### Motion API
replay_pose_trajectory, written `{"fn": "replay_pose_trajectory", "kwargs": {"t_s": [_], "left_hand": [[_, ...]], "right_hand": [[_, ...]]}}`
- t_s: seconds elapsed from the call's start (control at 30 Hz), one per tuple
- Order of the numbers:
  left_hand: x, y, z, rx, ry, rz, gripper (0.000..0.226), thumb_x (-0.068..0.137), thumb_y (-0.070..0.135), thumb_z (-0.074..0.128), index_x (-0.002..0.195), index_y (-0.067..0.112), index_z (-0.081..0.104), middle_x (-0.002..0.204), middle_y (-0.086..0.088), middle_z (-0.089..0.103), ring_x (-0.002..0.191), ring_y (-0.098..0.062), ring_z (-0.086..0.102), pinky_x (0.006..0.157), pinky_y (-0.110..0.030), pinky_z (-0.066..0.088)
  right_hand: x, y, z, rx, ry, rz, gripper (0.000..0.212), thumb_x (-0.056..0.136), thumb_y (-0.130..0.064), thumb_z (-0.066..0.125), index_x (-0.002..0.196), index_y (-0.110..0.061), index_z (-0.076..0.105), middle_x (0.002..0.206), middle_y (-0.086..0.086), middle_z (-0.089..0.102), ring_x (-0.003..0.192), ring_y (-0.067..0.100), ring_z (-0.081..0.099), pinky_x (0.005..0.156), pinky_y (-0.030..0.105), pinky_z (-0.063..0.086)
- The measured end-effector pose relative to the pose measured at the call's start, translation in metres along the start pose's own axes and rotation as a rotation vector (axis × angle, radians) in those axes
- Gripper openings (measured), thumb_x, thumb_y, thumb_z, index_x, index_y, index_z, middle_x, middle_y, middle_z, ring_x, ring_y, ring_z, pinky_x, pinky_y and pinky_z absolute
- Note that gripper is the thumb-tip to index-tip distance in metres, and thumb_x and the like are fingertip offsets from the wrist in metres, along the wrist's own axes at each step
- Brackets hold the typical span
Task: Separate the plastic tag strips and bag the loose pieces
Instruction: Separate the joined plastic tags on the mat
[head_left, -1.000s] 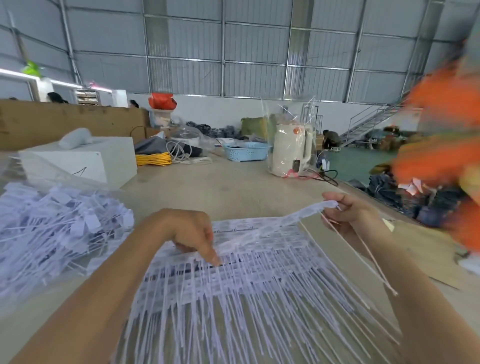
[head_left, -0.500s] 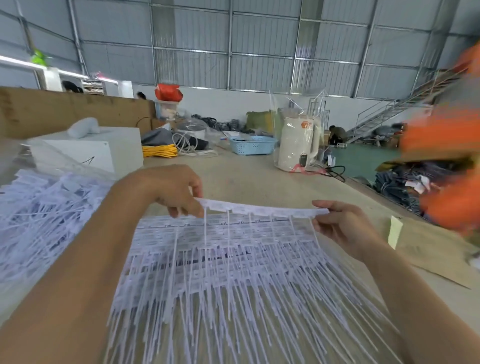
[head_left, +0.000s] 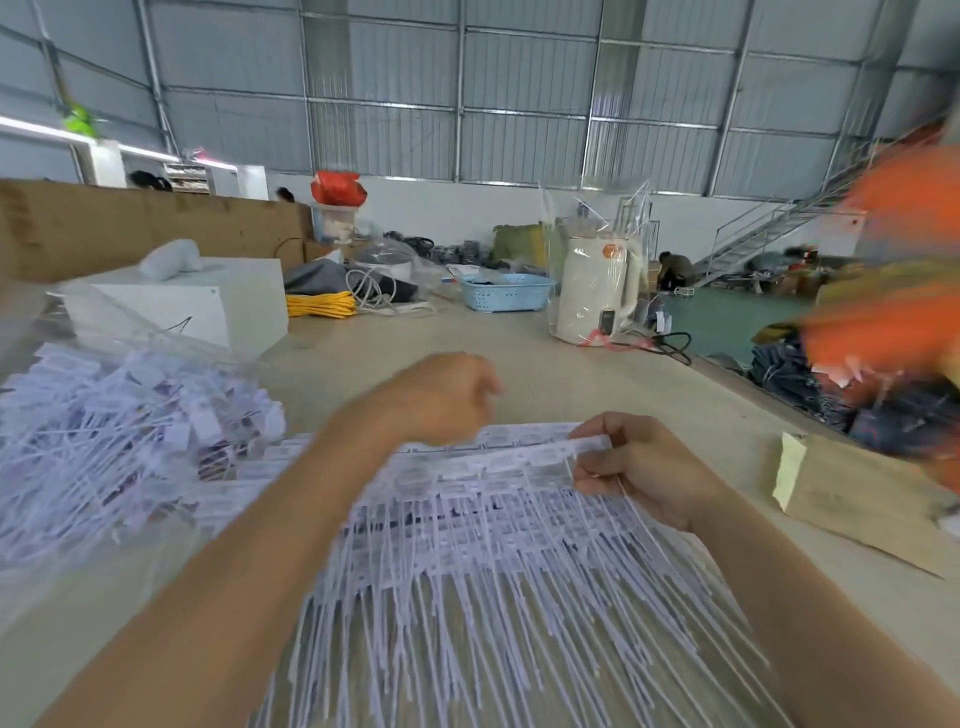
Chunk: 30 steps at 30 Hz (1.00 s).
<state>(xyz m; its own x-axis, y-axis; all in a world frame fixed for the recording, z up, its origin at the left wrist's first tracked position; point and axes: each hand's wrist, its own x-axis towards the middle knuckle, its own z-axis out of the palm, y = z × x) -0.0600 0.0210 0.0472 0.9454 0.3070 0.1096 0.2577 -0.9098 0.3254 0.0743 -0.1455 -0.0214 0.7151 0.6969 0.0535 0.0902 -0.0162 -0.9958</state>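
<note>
Strips (head_left: 493, 545) were fanned out flat across the table (head_left: 571, 379) right in front of the person, tag heads at 12 o'clock and long tails running toward 6, which I'd guess kept the heads lined up and easy to peel off row by row. Right hand (head_left: 639, 467) pinched the right end of the top row between thumb and fingers, probably anchoring it. Left hand (head_left: 441, 400) was curled into a loose fist just above the left end of that row, but it was too blurred to say whether it actually held anything. Bag (head_left: 130, 332) of loose pieces (head_left: 130, 441) sat at about 9 o'clock, mouth open toward the work, so tossing tags in would've been a short reach. Further out on the table: white box (head_left: 208, 301) at 10, blue basket (head_left: 506, 292) at 12, kettle (head_left: 597, 291) wrapped in plastic at 1, flat cardboard piece (head_left: 857, 499) at 3. Room looked like a big metal-walled warehouse with a staircase (head_left: 779, 228) at 2.
</note>
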Motion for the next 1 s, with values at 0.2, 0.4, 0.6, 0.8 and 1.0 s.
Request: {"fn": "replay_pose_trajectory", "kwargs": {"t_s": [0.2,0.4,0.6,0.8,1.0], "left_hand": [[0.017,0.027,0.078,-0.135,0.054,0.032,0.037,0.099,0.042,0.038,0.084,0.014,0.055,0.091,-0.006,0.063,0.095,-0.03,0.058,0.086,-0.039,0.044],[0.017,0.016,0.082,-0.253,0.165,-0.017,0.044,0.099,0.039,0.039,0.068,0.018,0.061,0.082,-0.006,0.069,0.077,-0.028,0.061,0.079,-0.038,0.047],[0.02,0.016,0.085,-0.396,0.151,-0.03,0.049,0.099,0.036,0.042,0.054,0.017,0.042,0.058,-0.003,0.045,0.056,-0.023,0.043,0.066,-0.032,0.032],[0.019,0.015,0.08,-0.783,0.098,-0.053,0.046,0.098,0.026,0.05,0.053,0.017,0.047,0.042,0.009,0.044,0.04,-0.002,0.045,0.047,-0.014,0.034],[0.018,0.019,0.077,-0.885,0.036,-0.058,0.044,0.097,0.027,0.052,0.055,0.013,0.046,0.038,0.006,0.04,0.035,-0.006,0.033,0.051,-0.023,0.03]], "right_hand": [[-0.006,-0.007,0.003,-0.105,-0.036,-0.143,0.014,0.083,0.016,0.055,0.086,0.003,0.06,0.065,0.011,0.058,0.053,0.012,0.06,0.053,0.023,0.053],[-0.009,-0.004,0.005,-0.291,-0.095,-0.168,0.014,0.092,-0.004,0.056,0.102,0.003,0.063,0.077,0.015,0.061,0.061,0.014,0.063,0.058,0.025,0.054],[-0.008,-0.003,0.01,-0.502,-0.004,-0.296,0.008,0.089,0.003,0.055,0.088,0.004,0.063,0.063,0.007,0.059,0.052,0.006,0.06,0.049,0.025,0.055],[-0.008,-0.001,0.012,-0.503,0.065,-0.425,0.013,0.088,0.01,0.052,0.084,0.002,0.062,0.071,0.008,0.056,0.058,0.007,0.057,0.047,0.029,0.056],[-0.004,0.001,0.009,-0.746,0.159,-0.712,0.017,0.082,0.015,0.054,0.076,0.002,0.064,0.078,0.009,0.058,0.06,0.022,0.06,0.043,0.03,0.05]]}}
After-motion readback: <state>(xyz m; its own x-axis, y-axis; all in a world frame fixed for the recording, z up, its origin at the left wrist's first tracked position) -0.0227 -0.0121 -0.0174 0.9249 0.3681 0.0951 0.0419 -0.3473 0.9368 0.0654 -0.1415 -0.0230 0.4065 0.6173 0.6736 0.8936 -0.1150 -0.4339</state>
